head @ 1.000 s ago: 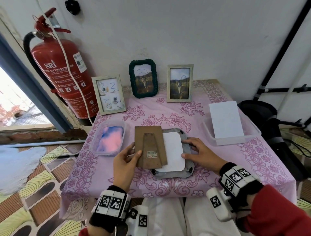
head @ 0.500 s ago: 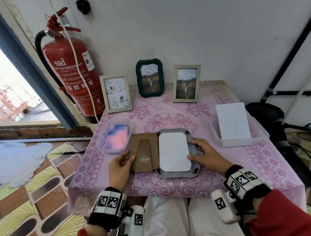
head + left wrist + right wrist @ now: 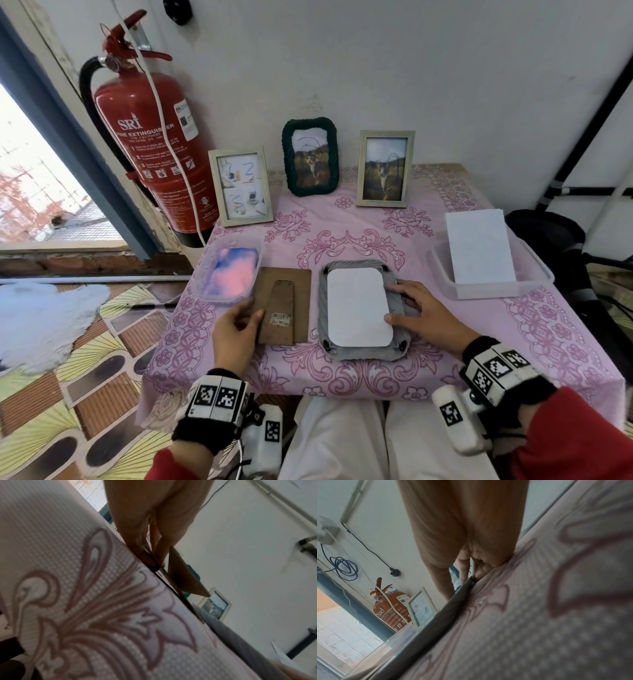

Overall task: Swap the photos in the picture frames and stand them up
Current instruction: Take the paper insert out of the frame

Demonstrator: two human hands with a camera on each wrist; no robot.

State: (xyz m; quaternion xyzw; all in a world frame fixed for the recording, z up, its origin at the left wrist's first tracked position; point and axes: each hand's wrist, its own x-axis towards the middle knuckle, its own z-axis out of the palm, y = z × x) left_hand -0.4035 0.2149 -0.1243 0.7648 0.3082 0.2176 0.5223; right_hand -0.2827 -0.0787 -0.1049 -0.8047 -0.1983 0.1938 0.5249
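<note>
Two hands rest on the desk [image 3: 565, 329], either side of the grey frame [image 3: 363, 353], which lies face down near the front edge. Inside that frame lies a photo [image 3: 356, 306], white back up. The right hand [image 3: 428, 315] lies on the frame's right side, fingers [image 3: 404, 289] straight and flat, gripping nothing. Just left of the frame lies the backing board [image 3: 301, 291], brown, stand flap up; the left hand [image 3: 236, 329] pinches its left edge, thumb on top. Left of the board sits a tub [image 3: 205, 274] holding a pink-blue photo [image 3: 234, 270]. Well right of the frame, a tray [image 3: 534, 281] holds a white card [image 3: 479, 246]. Behind the frame three frames stand upright: a pale frame [image 3: 241, 186], a green frame [image 3: 310, 156] and a silver frame [image 3: 385, 168].
</note>
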